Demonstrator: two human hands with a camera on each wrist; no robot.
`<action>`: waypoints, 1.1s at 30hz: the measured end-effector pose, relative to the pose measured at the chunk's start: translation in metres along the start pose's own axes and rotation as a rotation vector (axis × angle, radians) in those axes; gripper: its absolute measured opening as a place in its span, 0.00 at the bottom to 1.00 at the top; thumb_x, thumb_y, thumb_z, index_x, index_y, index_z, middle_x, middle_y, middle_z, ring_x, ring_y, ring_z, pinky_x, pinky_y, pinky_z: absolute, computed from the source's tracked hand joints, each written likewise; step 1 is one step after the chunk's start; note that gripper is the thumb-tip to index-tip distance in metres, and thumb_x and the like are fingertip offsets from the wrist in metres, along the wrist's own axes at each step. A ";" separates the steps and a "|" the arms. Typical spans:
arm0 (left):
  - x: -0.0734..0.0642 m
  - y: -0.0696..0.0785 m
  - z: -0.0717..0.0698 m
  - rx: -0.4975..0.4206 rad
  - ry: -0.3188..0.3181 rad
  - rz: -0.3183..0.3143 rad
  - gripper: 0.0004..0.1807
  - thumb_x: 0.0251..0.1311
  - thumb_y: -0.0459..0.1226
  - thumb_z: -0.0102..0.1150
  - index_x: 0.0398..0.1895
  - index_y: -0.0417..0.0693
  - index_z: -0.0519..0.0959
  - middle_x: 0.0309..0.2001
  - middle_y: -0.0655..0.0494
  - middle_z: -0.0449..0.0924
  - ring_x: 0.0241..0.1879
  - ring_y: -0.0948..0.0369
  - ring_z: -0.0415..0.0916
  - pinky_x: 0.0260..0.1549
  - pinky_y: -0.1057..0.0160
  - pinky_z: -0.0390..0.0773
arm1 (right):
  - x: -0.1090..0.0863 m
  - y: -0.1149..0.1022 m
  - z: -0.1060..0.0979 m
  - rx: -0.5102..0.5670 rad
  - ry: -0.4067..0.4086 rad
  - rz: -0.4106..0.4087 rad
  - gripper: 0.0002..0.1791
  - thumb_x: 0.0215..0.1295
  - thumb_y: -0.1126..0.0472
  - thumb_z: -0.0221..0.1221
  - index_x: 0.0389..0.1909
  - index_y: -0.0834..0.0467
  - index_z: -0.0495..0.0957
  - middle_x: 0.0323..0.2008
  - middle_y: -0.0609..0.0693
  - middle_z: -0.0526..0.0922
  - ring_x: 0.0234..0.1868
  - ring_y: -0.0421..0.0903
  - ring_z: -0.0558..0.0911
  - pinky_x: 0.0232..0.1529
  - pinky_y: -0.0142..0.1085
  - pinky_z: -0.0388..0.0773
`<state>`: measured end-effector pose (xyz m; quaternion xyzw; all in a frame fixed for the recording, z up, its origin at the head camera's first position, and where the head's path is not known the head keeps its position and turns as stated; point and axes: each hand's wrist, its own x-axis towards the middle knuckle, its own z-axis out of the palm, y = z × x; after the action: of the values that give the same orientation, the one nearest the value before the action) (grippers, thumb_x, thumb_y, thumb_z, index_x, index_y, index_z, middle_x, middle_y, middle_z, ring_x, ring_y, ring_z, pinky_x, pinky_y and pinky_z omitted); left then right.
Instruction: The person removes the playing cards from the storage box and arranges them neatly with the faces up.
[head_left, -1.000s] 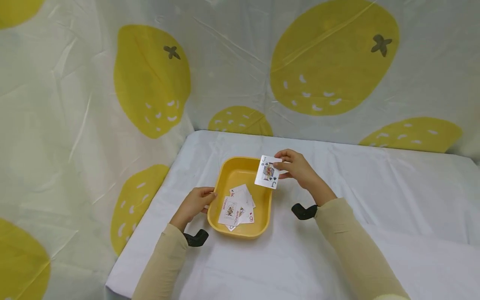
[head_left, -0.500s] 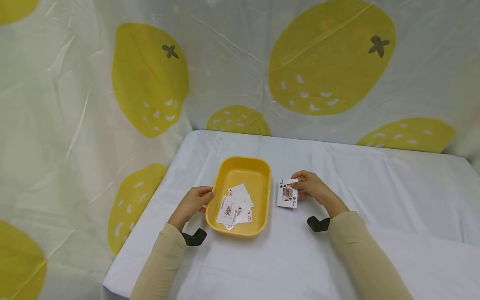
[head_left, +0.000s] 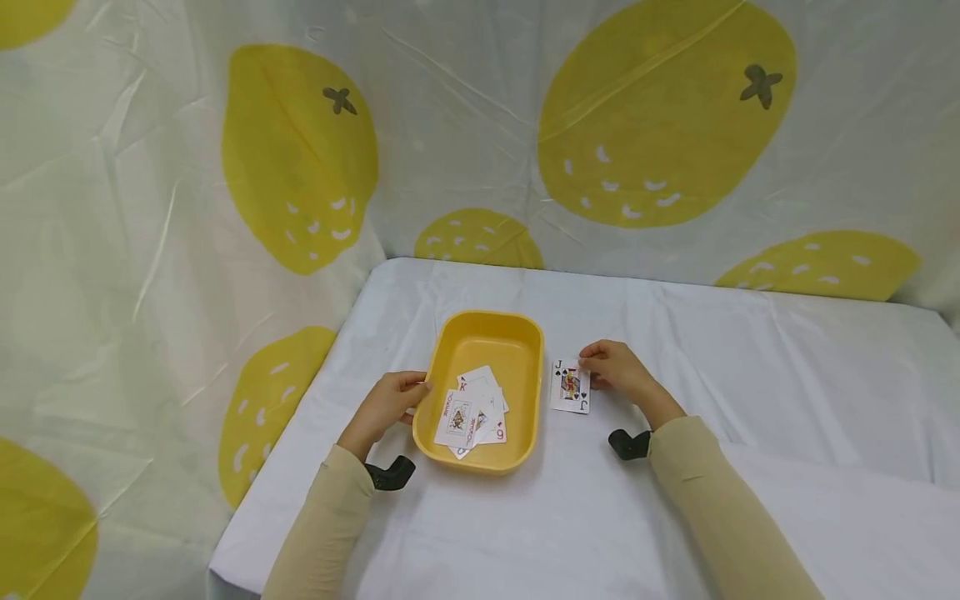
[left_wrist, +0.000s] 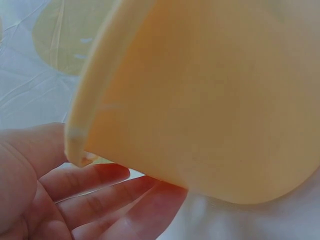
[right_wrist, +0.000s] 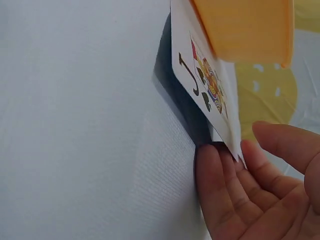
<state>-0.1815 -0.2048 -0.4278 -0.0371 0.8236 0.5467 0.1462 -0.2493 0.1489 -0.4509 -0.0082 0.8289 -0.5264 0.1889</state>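
My left hand [head_left: 390, 404] holds the left rim of a yellow plastic tray [head_left: 530, 417]. In the left wrist view its thumb is at the rim and the fingers [left_wrist: 150, 210] are under the wall. Inside the tray several playing cards [head_left: 459, 423] lie face up in a loose pile, a joker on top. Right of the tray is a jack of spades [head_left: 572, 387], face up over the table. My right hand [head_left: 618, 371] is at its upper right corner; the right wrist view shows fingertips [right_wrist: 207, 155] at the edge of the card [right_wrist: 205, 75], the thumb apart from it.
A white cloth covers the table [head_left: 525, 533]. Behind and to the left hangs a pale curtain [head_left: 465, 125] printed with yellow lemons. Black wrist mounts [head_left: 390, 475] sit under both sleeves.
My right hand has carried the jack from over the tray's right rim down to the table beside it, and its thumb now stands off the card. The left hand keeps its place.
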 end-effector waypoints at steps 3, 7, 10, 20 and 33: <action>0.001 -0.001 0.000 0.000 0.003 0.002 0.19 0.60 0.39 0.54 0.53 0.39 0.74 0.41 0.48 0.78 0.33 0.56 0.77 0.25 0.59 0.80 | -0.001 -0.001 -0.002 -0.050 0.017 -0.011 0.17 0.65 0.63 0.51 0.49 0.70 0.67 0.46 0.64 0.74 0.42 0.52 0.75 0.39 0.37 0.77; 0.001 -0.002 -0.001 -0.006 0.001 0.003 0.19 0.60 0.39 0.53 0.53 0.39 0.74 0.41 0.48 0.79 0.33 0.56 0.77 0.24 0.59 0.80 | -0.004 -0.002 -0.006 -0.067 0.024 -0.062 0.17 0.64 0.60 0.53 0.46 0.69 0.69 0.42 0.63 0.76 0.41 0.52 0.76 0.36 0.37 0.77; 0.001 -0.002 0.000 -0.010 0.000 0.002 0.19 0.61 0.38 0.53 0.53 0.39 0.73 0.41 0.48 0.79 0.33 0.56 0.77 0.24 0.59 0.80 | -0.007 -0.004 -0.007 -0.080 0.033 -0.094 0.18 0.63 0.58 0.53 0.45 0.69 0.70 0.41 0.62 0.76 0.40 0.51 0.75 0.35 0.37 0.77; 0.000 0.000 0.001 0.002 0.004 0.002 0.20 0.61 0.38 0.53 0.54 0.38 0.72 0.42 0.47 0.78 0.35 0.57 0.77 0.25 0.59 0.80 | -0.010 -0.044 0.004 -0.092 0.052 -0.211 0.19 0.65 0.58 0.52 0.51 0.68 0.68 0.48 0.62 0.73 0.48 0.56 0.73 0.43 0.42 0.76; 0.000 -0.001 0.001 0.003 0.012 -0.007 0.20 0.60 0.39 0.54 0.54 0.39 0.73 0.42 0.48 0.78 0.35 0.57 0.77 0.25 0.60 0.79 | -0.009 -0.122 0.073 -0.264 -0.014 -0.399 0.16 0.63 0.59 0.55 0.48 0.64 0.73 0.44 0.55 0.77 0.46 0.51 0.75 0.47 0.40 0.74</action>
<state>-0.1813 -0.2040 -0.4289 -0.0434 0.8251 0.5448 0.1432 -0.2401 0.0334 -0.3688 -0.2001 0.8712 -0.4404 0.0840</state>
